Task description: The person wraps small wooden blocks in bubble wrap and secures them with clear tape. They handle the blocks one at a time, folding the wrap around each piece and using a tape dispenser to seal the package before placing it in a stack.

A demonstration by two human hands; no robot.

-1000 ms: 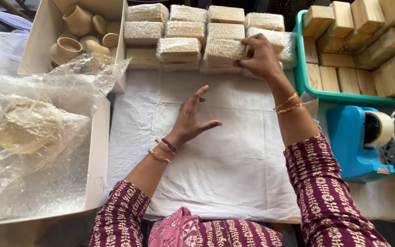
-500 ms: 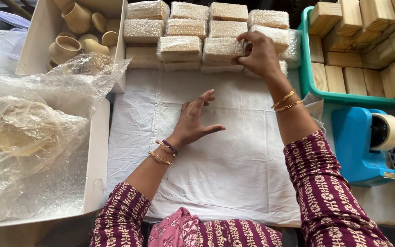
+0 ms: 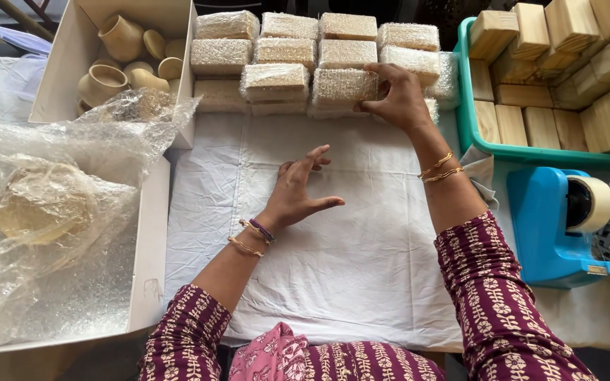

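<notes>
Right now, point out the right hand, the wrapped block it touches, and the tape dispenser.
right hand (image 3: 398, 99), head view, back of hand
wrapped block (image 3: 340, 86), head view, top face
tape dispenser (image 3: 548, 226), head view, blue body

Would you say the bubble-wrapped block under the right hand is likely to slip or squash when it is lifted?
The bubble-wrapped block probably stays stiff: it keeps square edges. Its glossy wrap may feel slightly slippery under the right hand. Being flat-sided, it seems unlikely to roll.

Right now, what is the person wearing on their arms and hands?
Both arms wear maroon sleeves printed with rows of small cream flower shapes, ending short of the wrists. The left hand is bare, with gold bangles and a purple band at its wrist. The right hand is bare too, with two thin gold bangles on its forearm. No gloves or rings can be made out.
</notes>
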